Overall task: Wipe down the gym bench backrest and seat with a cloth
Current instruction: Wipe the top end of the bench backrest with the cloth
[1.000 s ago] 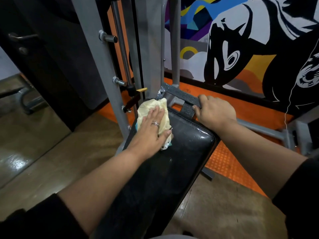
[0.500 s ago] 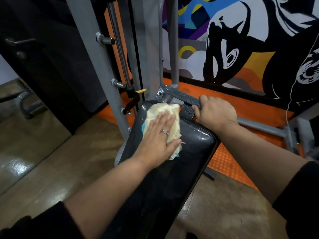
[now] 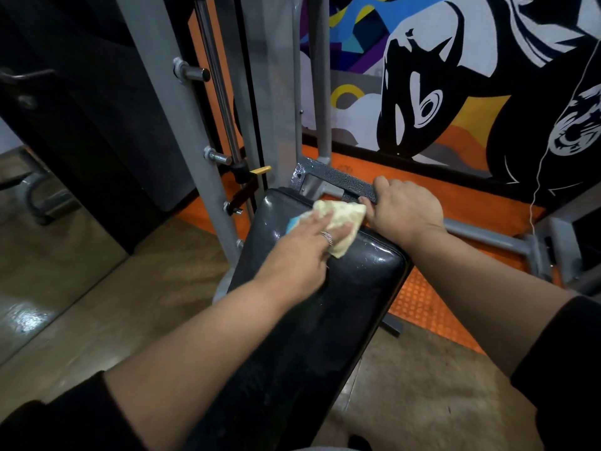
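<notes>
Head view: left hand (image 3: 302, 255) presses flat fingers on cloth (image 3: 338, 222) at bench (image 3: 325, 320) far edge, wiping, while right hand (image 3: 403, 213) clamps bracket (image 3: 335, 183), likely steadying.

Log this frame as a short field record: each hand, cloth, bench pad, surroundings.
left hand: left hand presses flat on the cloth, fingers straight
right hand: right hand grips the grey metal bracket at the pad's far end
cloth: pale yellow cloth, crumpled, on the pad's far end
bench pad: black bench pad, glossy
surroundings: grey rack upright to the left, painted mural wall behind, orange floor mat
</notes>
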